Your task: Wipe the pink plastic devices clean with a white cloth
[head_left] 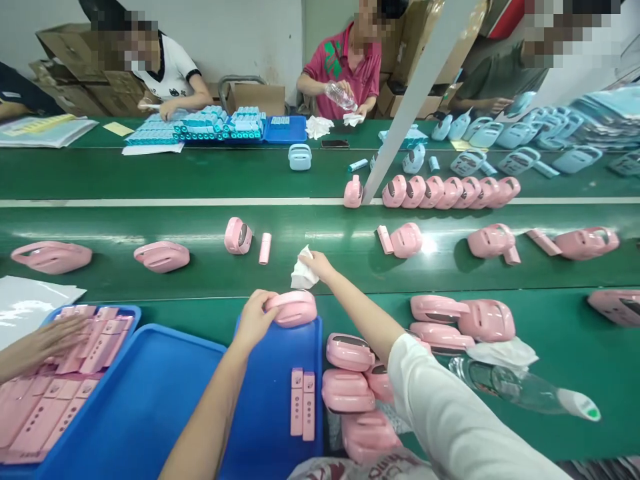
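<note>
My left hand (257, 319) grips one end of a glossy pink plastic housing with a handle (295, 309), held over the far end of a blue tray (270, 413). My right hand (319, 265) pinches a crumpled white cloth (303, 272) just beyond that housing, above the green belt. The cloth and the housing look slightly apart. Two flat pink pieces with dark round marks (303, 405) lie side by side in the tray. More pink housings (349, 390) are grouped to the right of the tray, partly behind my right arm.
A clear bottle (520, 385) lies at right beside another white cloth (507, 352). At left, another person's hand (45, 343) touches pink pieces in a tray. Pink housings (163, 256) dot the belt (115, 283). Across it, people sit by blue parts; a slanted post (415, 100) stands there.
</note>
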Tool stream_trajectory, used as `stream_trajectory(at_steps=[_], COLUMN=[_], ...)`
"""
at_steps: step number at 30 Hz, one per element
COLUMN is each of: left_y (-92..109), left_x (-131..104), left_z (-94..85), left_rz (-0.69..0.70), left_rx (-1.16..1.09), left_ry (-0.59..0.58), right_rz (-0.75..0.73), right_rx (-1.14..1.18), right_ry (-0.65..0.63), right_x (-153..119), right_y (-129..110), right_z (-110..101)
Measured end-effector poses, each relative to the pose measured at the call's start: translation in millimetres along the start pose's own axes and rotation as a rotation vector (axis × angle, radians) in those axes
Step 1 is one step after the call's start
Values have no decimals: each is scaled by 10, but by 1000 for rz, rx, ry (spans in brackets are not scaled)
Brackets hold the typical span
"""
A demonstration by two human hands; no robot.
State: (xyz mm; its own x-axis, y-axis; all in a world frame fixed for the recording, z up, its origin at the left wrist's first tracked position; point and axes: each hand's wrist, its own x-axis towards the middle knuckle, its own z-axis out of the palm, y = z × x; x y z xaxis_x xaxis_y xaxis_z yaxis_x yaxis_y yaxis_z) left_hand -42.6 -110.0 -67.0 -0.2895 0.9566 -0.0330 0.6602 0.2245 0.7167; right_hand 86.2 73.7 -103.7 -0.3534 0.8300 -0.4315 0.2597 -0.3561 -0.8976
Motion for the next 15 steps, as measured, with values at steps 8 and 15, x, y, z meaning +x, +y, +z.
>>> stream_trajectory(at_steps=[8, 15], left_y=[769, 913], left_x=[-93, -86], left_z=[953, 1188], left_rz=[187, 245], left_rx=[-7, 54], left_ry=[-227, -340], right_rz=[34, 37], right_rx=[388, 588], right_ry=[237, 373], right_x=[-810, -1453], right_y=[137, 406], right_z=[-1246, -1798])
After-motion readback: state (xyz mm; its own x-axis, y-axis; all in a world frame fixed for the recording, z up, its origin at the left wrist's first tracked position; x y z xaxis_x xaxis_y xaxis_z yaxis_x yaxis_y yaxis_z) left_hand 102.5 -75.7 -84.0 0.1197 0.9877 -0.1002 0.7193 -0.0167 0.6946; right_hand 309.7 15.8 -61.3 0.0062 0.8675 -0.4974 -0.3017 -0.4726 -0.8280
